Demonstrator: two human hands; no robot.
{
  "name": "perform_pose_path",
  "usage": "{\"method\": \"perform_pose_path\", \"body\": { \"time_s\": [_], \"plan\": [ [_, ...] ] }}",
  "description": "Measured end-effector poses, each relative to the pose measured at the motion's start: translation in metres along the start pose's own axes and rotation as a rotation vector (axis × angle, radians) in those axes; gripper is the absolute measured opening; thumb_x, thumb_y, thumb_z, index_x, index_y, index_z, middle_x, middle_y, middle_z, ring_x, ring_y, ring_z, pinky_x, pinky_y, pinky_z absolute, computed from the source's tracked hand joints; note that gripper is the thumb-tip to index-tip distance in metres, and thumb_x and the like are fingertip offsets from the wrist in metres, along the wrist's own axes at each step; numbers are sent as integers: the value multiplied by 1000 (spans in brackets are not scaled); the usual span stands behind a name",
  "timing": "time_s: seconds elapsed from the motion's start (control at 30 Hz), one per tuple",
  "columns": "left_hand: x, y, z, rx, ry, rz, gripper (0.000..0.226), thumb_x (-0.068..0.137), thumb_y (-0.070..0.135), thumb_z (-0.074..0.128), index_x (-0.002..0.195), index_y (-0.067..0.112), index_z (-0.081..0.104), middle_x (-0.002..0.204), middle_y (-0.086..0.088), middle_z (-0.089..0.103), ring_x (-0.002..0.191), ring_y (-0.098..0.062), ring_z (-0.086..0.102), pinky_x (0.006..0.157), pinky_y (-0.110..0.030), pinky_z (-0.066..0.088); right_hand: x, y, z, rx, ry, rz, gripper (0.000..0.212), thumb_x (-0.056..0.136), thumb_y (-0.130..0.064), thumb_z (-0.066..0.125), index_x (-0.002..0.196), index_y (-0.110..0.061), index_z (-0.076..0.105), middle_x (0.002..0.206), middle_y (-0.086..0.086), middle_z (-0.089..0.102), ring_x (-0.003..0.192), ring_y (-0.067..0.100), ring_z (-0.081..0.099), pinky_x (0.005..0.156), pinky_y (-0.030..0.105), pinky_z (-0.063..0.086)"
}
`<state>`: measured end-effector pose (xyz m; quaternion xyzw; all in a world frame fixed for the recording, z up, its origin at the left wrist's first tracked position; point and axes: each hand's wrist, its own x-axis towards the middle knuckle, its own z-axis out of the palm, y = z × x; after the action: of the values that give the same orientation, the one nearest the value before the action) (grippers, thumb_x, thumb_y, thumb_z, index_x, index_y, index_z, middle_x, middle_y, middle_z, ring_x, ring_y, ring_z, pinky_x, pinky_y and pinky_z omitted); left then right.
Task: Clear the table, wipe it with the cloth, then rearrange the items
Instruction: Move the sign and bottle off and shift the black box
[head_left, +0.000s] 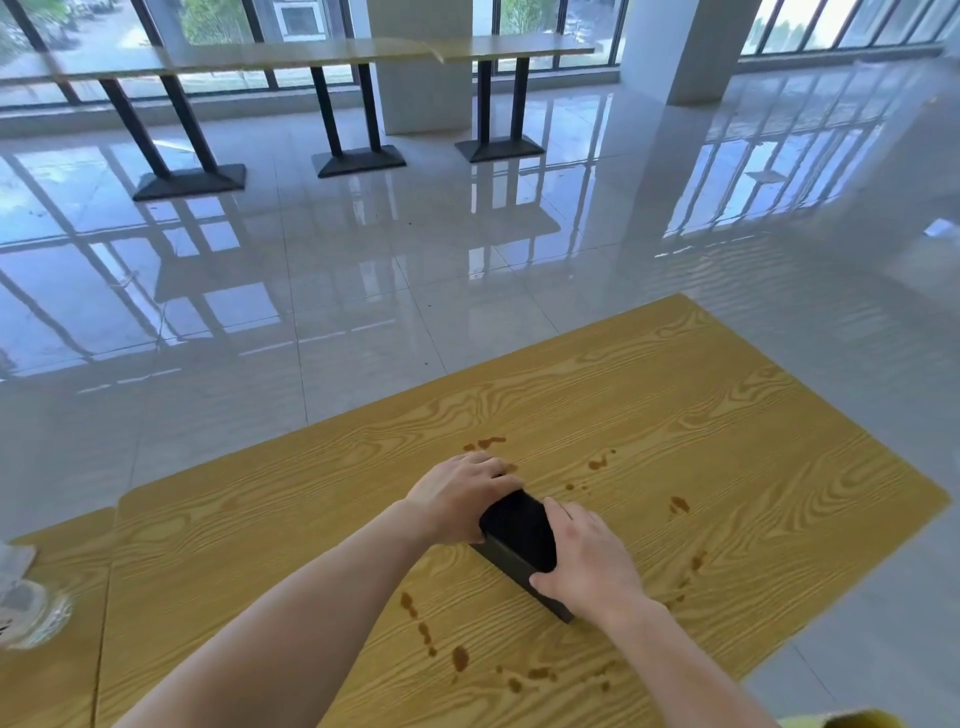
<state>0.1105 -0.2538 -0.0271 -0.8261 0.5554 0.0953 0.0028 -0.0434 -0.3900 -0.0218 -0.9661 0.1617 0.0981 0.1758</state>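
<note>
A black rectangular box (519, 540) stands on the yellow wood-grain table (727, 441), near its middle. My left hand (462, 493) grips the box's far left end, fingers curled over the top. My right hand (587, 561) clasps its near right side. Brown liquid stains (680, 504) are spattered over the tabletop around the box, with more stain drops (457, 657) near the front edge. No cloth is in view.
A pale crumpled object (26, 608), blurred, lies on the adjoining table at the far left. A bit of yellow (852, 719) shows at the bottom right edge. Glossy tiled floor (363, 286) surrounds the table; long tables (311, 57) on black pedestals stand by the windows.
</note>
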Motion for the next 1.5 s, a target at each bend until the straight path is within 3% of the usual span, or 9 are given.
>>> {"method": "perform_pose_path", "body": {
  "time_s": [0.63,1.3,1.5],
  "plan": [
    [-131,-39,-7,-77,213,-267,78,77,35,75,144,34,37,133,8,49,125,-17,40,95,-32,44,7,-95,-5,-47,12,-282,91,75,-36,77,150,-21,28,136,-3,47,125,19,43,101,32,42],
    [-397,-78,16,-119,316,-848,81,70,39,78,142,33,41,135,8,51,126,-17,43,89,-36,52,2,-323,64,-128,-156,-843,89,70,-33,74,148,-20,34,130,-2,52,116,20,49,98,35,44],
    [-451,-86,32,-144,364,-1017,81,69,39,79,142,30,44,137,7,52,125,-18,46,94,-35,47,6,-390,90,-225,-186,-986,84,65,-32,73,142,-21,42,123,-1,56,108,23,54,93,37,46]
  ]
}}
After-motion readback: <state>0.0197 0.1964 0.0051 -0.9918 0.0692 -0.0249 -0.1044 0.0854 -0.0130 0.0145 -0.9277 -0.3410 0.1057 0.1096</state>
